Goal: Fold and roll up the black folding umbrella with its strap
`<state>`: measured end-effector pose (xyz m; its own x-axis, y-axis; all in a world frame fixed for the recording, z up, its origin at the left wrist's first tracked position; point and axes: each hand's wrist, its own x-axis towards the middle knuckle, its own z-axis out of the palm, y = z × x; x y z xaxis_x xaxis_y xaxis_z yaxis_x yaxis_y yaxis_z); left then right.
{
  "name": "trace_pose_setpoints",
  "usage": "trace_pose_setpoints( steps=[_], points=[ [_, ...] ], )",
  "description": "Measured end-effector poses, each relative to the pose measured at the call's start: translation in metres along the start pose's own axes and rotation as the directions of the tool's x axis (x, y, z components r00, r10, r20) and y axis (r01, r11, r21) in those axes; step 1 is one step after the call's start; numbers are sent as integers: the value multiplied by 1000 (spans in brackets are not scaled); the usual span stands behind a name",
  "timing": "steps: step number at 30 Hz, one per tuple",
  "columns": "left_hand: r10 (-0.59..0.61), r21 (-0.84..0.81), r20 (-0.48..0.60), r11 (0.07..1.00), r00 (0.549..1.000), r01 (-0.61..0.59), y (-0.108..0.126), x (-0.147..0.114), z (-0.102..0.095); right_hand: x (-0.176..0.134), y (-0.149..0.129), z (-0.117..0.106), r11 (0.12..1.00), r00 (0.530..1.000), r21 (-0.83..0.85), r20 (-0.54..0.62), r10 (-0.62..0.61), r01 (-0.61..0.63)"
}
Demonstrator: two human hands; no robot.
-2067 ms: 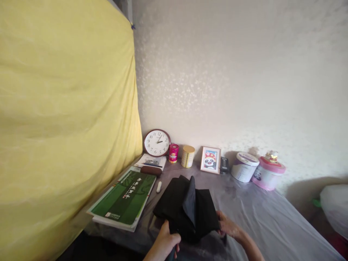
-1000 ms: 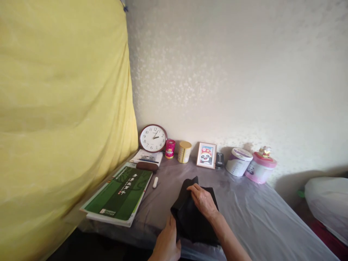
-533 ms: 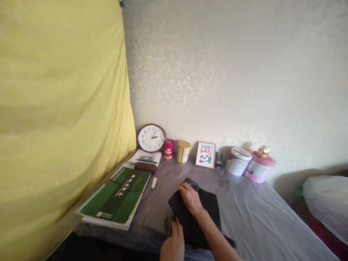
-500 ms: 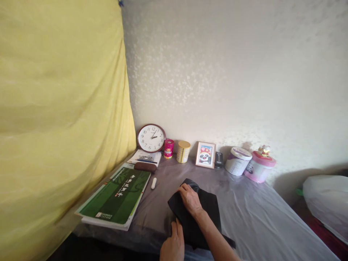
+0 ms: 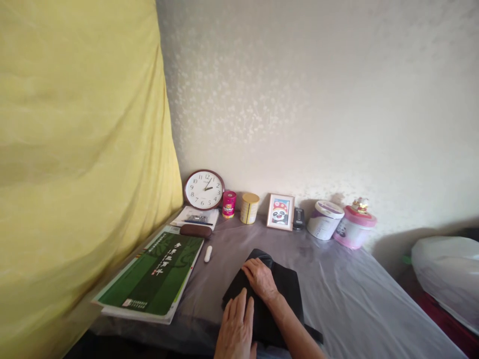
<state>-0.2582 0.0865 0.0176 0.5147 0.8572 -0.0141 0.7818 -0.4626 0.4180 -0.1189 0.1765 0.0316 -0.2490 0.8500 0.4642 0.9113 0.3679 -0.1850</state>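
A folded piece of black fabric [image 5: 286, 281] lies near the front of the table, with a shinier patch at its top and a narrow strip sticking out at lower right. Its exact kind I cannot make out. My left hand [image 5: 236, 321] rests flat over the fabric's lower left part, fingers stretched out and thumb partly hidden. Farther up, my right hand [image 5: 260, 280] presses on the fabric's upper left part with fingers slightly bent; the forearm crosses over the cloth.
A green book [image 5: 157, 274] lies at left, beside a brown case [image 5: 195, 230] and a small white object [image 5: 208, 254]. Along the wall stand a clock [image 5: 204, 189], a pink can [image 5: 229, 204], a yellow-lidded can [image 5: 249, 208], a picture frame [image 5: 280, 212] and tubs [image 5: 325, 220].
My left hand has come up from the fabric's lower left edge and now lies flat on it. The left corner is folded lower. My right hand stays near the top; the view shifts slightly.
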Motion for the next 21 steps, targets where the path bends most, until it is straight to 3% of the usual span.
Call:
trace_pose_setpoints(
  steps=[9, 16, 21],
  points=[
    [-47, 52, 23, 998, 999, 46, -2, 16, 28, 1, 13, -2, 1000, 998, -9, 52, 26, -26],
    [-128, 43, 9, 991, 992, 127, 4, 12, 23, 13, 35, 2, 992, 985, -47, 117, 123, -118],
    [-147, 26, 102, 989, 984, 145, 10, 12, 16, 22, 49, 7, 974, 975, -116, 88, 205, -194]
  ],
)
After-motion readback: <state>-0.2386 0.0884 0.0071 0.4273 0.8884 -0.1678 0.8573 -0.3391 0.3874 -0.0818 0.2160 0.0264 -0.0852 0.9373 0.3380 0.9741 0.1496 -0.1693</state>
